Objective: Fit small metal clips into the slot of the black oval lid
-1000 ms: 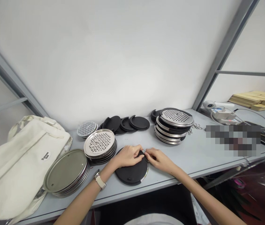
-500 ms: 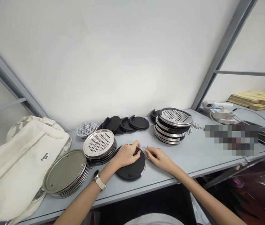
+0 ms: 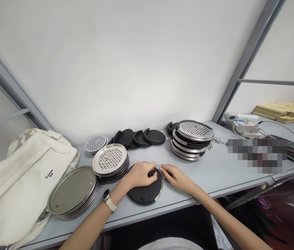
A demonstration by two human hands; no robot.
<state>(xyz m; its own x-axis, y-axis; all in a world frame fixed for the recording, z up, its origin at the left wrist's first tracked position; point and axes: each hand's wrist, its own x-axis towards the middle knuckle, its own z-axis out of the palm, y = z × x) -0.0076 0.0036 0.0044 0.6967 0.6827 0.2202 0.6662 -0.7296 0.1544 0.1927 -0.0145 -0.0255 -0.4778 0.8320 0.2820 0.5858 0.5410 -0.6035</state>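
Observation:
On the front part of the table lies a round black disc (image 3: 144, 194) with a strip of shiny metal along its right edge. My left hand (image 3: 141, 174), a watch at its wrist, is over the disc with curled fingers gripping its upper right part. A thin wire hook (image 3: 158, 167) meets the disc's right edge, held in the pinched fingers of my right hand (image 3: 175, 176). Part of the hook is hidden by those fingers. Left of the disc stands a stack of metal grater plates (image 3: 110, 159) with black discs beneath.
A stack of olive trays (image 3: 72, 191) stands at left beside a cream bag (image 3: 24, 180). Loose black discs (image 3: 154, 136) and a smaller grater plate (image 3: 96, 143) lie by the wall. Right of them are stacked graters (image 3: 195, 131) and several metal hooks (image 3: 216, 140).
The black disc has shifted slightly toward me. My right hand has moved a little left, bringing the hook to the disc's edge, and my left hand still grips the disc.

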